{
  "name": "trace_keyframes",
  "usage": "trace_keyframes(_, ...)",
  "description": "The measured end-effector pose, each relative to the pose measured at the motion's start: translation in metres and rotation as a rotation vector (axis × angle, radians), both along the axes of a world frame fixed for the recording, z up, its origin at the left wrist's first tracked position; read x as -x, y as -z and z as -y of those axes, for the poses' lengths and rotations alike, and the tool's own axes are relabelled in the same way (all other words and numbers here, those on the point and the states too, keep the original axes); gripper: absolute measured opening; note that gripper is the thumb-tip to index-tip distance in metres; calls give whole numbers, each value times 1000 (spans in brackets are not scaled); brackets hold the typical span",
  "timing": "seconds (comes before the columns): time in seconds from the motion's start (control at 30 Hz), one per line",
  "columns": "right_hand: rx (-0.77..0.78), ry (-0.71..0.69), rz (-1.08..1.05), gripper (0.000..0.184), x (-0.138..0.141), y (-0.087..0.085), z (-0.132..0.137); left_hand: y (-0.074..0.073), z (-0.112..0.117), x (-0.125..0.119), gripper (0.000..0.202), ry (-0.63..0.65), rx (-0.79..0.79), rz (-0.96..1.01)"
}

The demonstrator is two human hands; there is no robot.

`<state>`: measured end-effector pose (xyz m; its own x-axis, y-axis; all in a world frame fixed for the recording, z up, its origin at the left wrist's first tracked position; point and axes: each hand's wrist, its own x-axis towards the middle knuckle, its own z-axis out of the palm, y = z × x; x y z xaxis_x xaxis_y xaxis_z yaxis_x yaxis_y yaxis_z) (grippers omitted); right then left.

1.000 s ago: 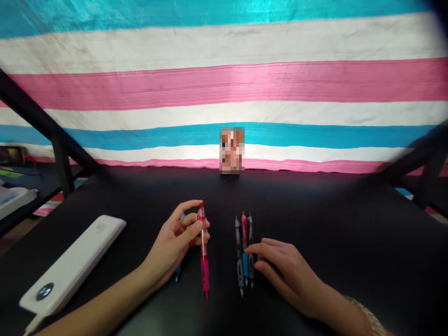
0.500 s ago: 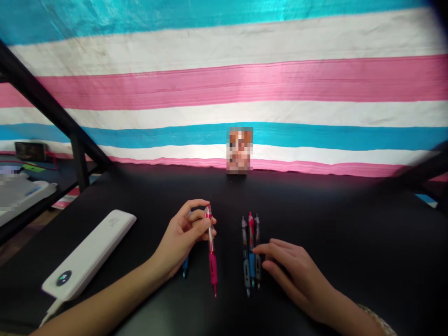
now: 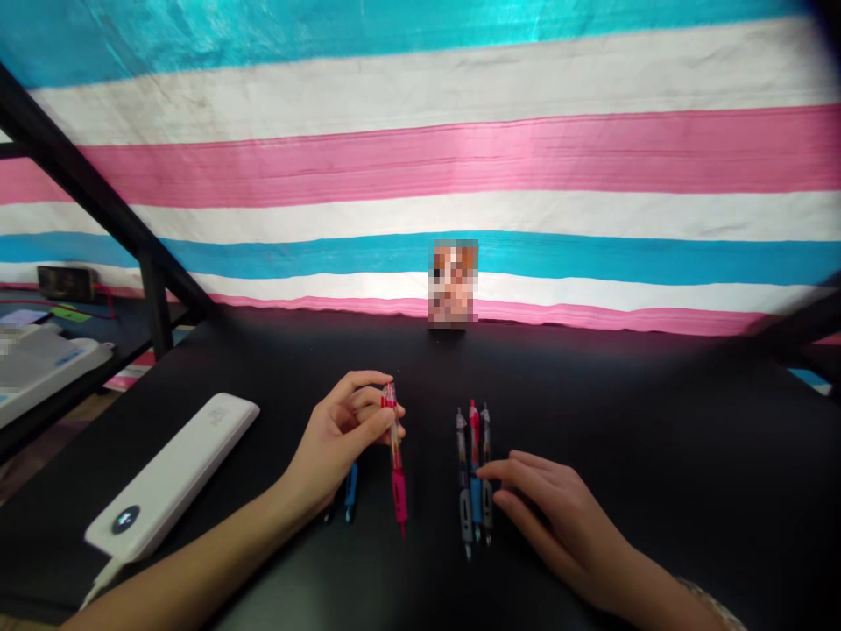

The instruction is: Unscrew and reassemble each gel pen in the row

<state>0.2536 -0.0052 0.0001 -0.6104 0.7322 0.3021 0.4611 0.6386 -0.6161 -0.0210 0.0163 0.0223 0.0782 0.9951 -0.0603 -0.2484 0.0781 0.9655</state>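
My left hand [image 3: 346, 428] is closed on a clear pen with a pink grip [image 3: 399, 498], thumb and fingers near its upper end, its tip slanting down toward me. Partly hidden under that hand lie a blue-gripped pen [image 3: 350, 495] and a dark pen tip [image 3: 329, 509]. To the right, three pens lie side by side: a grey-gripped pen [image 3: 466, 513], a pen with a red top and blue grip [image 3: 474, 429], and another grey-gripped pen [image 3: 487, 501]. My right hand [image 3: 558, 504] rests beside them, thumb and index finger apart, the index fingertip at the pens.
A white power bank [image 3: 174, 478] with a cable lies at the left of the black table [image 3: 624, 421]. A small blurred upright picture [image 3: 453, 285] stands at the back against striped sheeting [image 3: 295, 175]. Black frame bars [image 3: 98, 193] slant at the left.
The tip of the pink pen has risen slightly in my left hand, and more of the pens beneath shows. My right hand stays beside the three pens.
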Motion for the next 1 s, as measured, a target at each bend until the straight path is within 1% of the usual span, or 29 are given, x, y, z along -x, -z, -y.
trace_keyframes(0.1, 11, -3, 6, 21, 0, 0, 0, -1, -2, 3, 26, -18, -15, -10)
trace_keyframes(0.23, 26, -8, -1, 20, 0, 0, 0, -5, -8, 10, 31, -67, -42, -34)
trace_keyframes(0.37, 21, -11, -13, 20, 0, 0, 0, -9, -17, 20, 34, -128, -95, -135)
trace_keyframes(0.47, 8, -10, -32, 21, 1, 1, 0, -8, -23, 25, 31, -155, -134, -287)
trace_keyframes(0.53, -6, -4, -39, 21, 1, 3, 0, -6, -26, 27, 30, -128, -141, -403)
trace_keyframes(0.7, -55, 18, -31, 21, 1, 4, 0, 1, -29, 29, 35, -33, -150, -620)
trace_keyframes(0.87, -112, 16, -20, 21, 1, 1, 0, 6, -27, 30, 32, -1, -222, -916)
trace_keyframes(1.0, -105, 4, -15, 21, 2, 0, 0, 12, -27, 30, 29, 39, -271, -1114)
